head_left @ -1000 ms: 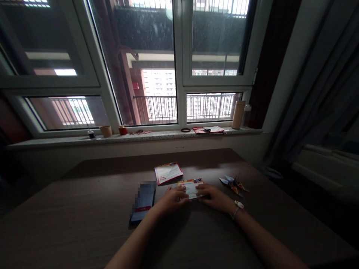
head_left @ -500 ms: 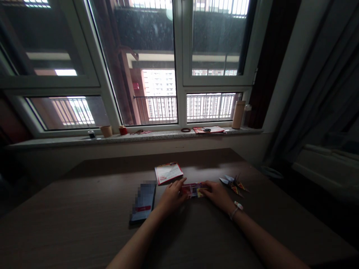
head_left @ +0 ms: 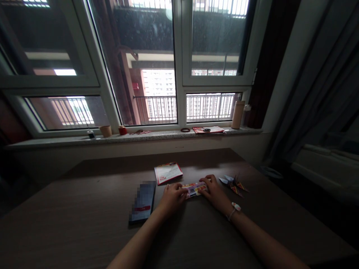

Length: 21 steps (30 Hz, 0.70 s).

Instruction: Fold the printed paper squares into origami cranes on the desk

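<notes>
A small strip of colourfully printed paper [head_left: 194, 189] is stretched between my two hands, just above or on the brown table. My left hand [head_left: 171, 198] grips its left end between thumb and fingers. At the other end, my right hand [head_left: 213, 191] pinches the paper, a bracelet around that wrist. Close to the right hand lie several folded paper pieces [head_left: 232, 183] with pointed tips. Beyond the left hand is a stack of printed paper sheets [head_left: 168, 173]. A phone [head_left: 143, 201], its screen partly blurred, lies left of my left forearm.
The brown table [head_left: 84, 198] reaches toward a stone windowsill [head_left: 162, 136]. On the sill stand a paper cup [head_left: 106, 131], a red spool-like item [head_left: 122, 130], a dark bracelet [head_left: 185, 130], scissors [head_left: 206, 130] on papers and a tan bottle [head_left: 238, 115].
The paper strip looks brighter and shows a different printed face or angle. My left-hand fingers have drawn in and lowered, and the right hand's fingers have risen and bent over the paper's end.
</notes>
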Available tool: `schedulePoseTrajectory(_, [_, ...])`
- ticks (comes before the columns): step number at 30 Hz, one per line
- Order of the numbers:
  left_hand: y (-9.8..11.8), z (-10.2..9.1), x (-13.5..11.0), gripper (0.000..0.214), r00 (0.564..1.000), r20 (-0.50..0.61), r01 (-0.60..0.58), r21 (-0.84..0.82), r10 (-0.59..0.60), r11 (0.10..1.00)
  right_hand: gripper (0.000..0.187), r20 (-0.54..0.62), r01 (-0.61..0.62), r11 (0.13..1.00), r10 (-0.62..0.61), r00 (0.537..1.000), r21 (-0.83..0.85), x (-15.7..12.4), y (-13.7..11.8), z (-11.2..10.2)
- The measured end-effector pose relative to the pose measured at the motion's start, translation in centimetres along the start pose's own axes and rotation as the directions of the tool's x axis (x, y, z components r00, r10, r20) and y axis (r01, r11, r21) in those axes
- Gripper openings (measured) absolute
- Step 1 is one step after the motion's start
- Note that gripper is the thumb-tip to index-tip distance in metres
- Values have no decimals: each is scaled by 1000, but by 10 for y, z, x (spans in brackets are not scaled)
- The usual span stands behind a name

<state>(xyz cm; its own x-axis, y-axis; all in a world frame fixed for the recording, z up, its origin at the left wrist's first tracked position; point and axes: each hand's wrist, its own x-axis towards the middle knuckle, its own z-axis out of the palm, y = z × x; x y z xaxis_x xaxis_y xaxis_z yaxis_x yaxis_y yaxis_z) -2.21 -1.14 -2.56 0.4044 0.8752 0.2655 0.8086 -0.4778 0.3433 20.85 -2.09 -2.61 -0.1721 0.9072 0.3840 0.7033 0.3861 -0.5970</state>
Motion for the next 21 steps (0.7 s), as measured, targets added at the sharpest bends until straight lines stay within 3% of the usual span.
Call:
schedulePoseTrajectory(7, [-2, 0, 0, 30, 997, 70, 30, 7, -31, 1000, 23, 103, 69, 995, -61, 993, -76, 0, 0, -6])
schedulePoseTrajectory(13, [3, -4, -1, 30, 997, 70, 23, 65, -28, 998, 28, 104, 76, 982, -59, 993, -175, 1, 2, -7])
schedulePoseTrajectory(21, [2, -4, 2, 32, 997, 73, 20, 79, -25, 997, 33, 79, 79, 984, -67, 995, -158, 0, 6, -5])
